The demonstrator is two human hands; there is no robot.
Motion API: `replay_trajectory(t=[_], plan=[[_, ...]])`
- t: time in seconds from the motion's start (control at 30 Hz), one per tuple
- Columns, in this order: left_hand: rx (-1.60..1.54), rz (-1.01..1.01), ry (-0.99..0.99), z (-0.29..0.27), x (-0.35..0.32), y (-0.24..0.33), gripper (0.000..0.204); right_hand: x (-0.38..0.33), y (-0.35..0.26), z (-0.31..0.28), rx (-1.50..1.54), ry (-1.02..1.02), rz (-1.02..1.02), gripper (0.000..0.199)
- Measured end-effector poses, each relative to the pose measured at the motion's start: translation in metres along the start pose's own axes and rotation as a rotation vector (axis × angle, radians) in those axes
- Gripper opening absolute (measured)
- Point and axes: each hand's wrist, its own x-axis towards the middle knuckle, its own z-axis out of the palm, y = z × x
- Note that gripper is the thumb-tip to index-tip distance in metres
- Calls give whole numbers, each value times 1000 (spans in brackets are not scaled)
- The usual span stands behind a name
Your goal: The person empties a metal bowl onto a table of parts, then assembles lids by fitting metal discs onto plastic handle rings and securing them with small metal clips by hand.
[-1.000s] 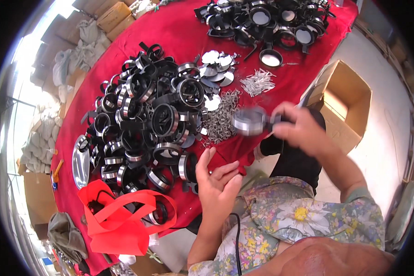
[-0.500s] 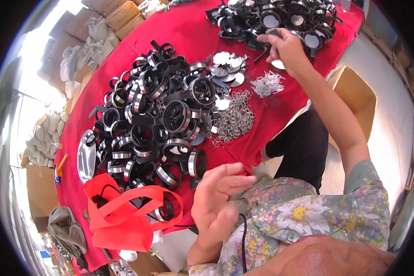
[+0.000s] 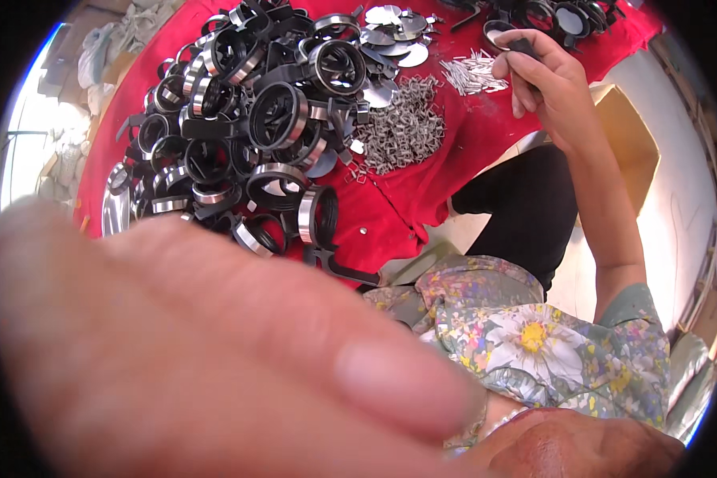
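Note:
My left hand [image 3: 239, 350] is very close and blurred, covering the lower left; a finger with its nail stretches to the right, and nothing shows in the hand. At the upper right my right hand [image 3: 562, 88] pinches a small black piece [image 3: 523, 48] between thumb and fingers, raised over the red cloth. Near it lie a heap of thin pale sticks [image 3: 472, 73] and a heap of small metal clips [image 3: 406, 127]. To the left is a large pile of black rings with silver bands [image 3: 279, 115], several with flat black tabs.
Round silver discs [image 3: 394, 32] lie beside the ring pile. More black parts with round discs [image 3: 570, 20] lie at the far right of the red cloth [image 3: 470, 119]. A cardboard box [image 3: 625, 151] stands right of the cloth. Pale bundles [image 3: 95, 56] show at far left.
My left hand has risen close to the camera and covers the lower left. The view has shifted, so the table sits higher. My right hand still holds the black piece, now farther from the far pile.

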Motion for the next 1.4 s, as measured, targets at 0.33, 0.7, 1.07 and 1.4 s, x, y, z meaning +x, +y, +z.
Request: replay_trajectory(t=[0.33, 0.7, 1.07, 1.4], plan=[[507, -125, -152, 17, -1, -72, 37, -24, 7, -14, 49, -1, -7, 25], [623, -118, 23, 34, -5, -101, 46, -31, -2, 6, 94, 52, 108, 21], [608, -145, 173, 35, -16, -102, 56, -22, 20, 11, 33, 14, 139, 20], [-449, -66, 196, 59, -35, -62, 69, -30, 18, 39, 102, -116, 127, 19]])
